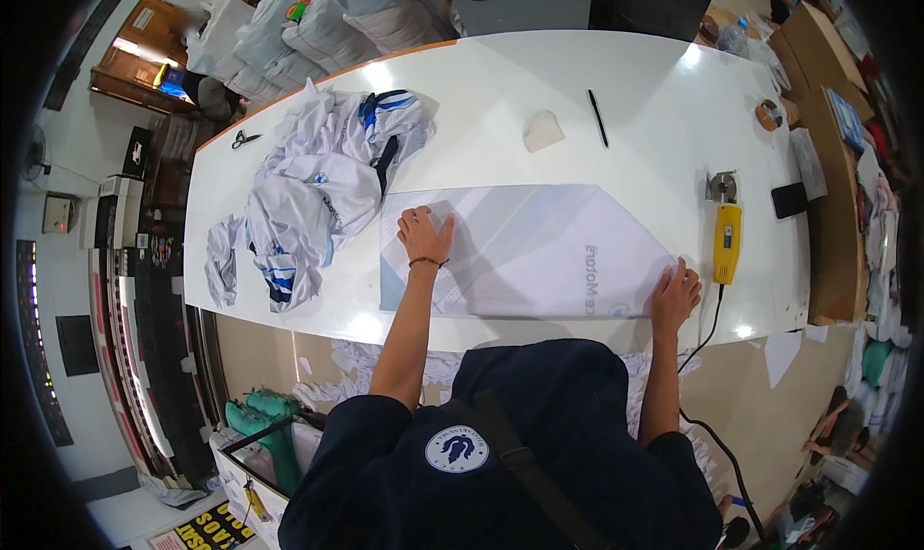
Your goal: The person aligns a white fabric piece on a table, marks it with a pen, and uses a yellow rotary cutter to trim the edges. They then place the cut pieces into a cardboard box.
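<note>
A pale fabric panel [525, 247], printed with faint grey and blue diagonal bands, lies flat on the white table [481, 155] in front of me. Its far right corner is cut at a slant. My left hand [423, 236] rests on the panel's left part, fingers spread and pressing down. At the near right corner is my right hand [676, 296], its fingers bent but apart against the slanted edge. To the right of that hand lies a yellow electric fabric cutter [728, 247] with a round metal head. Its black cord runs off the near edge.
Crumpled white and blue garments [322, 189] are heaped at the left, near small scissors [245, 139]. Beyond the panel lie a beige scrap [544, 131] and a black pen [599, 119]. A phone [789, 200] and tape roll [768, 115] sit at the right. Stuffed sacks [318, 35] stand behind.
</note>
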`<state>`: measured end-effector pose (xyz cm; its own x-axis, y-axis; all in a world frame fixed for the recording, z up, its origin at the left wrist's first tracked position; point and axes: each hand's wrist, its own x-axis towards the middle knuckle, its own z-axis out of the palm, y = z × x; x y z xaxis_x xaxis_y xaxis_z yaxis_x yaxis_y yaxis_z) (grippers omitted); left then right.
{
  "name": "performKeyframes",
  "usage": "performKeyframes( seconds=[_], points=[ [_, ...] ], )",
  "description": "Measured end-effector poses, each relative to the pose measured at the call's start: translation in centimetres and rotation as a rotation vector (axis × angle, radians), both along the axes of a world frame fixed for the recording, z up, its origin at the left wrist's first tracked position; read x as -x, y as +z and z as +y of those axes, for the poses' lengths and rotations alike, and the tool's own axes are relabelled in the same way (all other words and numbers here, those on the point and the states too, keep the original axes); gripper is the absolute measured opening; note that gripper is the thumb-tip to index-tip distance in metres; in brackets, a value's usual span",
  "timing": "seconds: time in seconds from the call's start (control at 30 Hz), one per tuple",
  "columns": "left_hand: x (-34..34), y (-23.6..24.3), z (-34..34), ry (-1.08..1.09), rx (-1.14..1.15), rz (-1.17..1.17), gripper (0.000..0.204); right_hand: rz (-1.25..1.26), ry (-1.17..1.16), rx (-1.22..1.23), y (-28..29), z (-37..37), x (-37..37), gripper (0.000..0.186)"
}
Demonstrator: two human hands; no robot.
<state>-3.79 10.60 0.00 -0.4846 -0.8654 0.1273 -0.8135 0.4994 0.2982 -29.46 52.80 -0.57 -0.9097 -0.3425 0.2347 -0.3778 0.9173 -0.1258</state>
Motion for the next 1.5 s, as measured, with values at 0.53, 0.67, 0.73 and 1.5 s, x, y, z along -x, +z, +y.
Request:
performKeyframes(
  seconds=[0.53, 0.67, 0.73, 1.5],
  points=[
    [-4.5, -0.3, -1.7, -0.176, 0.019, 0.151, 0.031, 0.041, 0.125, 0.166, 1.3, 0.2, -1.7, 0.041],
    [-7.3, -0.2, -1.0, -0.242, 0.007, 0.037, 0.025, -0.016, 0.141, 0.165, 0.7, 0.2, -3.1, 0.040],
    [-8.2, 0.1, -2.9, -0.103, 0.065, -0.028, 0.027, -0.008, 0.149, 0.141, 0.9, 0.6, -3.2, 0.040],
    [-4.7, 1.5, 1.0, -0.093, -0.069, 0.275, 0.033, 0.223, -0.197, 0.664, 4.6, 7.2, 1.3, 0.019]
  ],
)
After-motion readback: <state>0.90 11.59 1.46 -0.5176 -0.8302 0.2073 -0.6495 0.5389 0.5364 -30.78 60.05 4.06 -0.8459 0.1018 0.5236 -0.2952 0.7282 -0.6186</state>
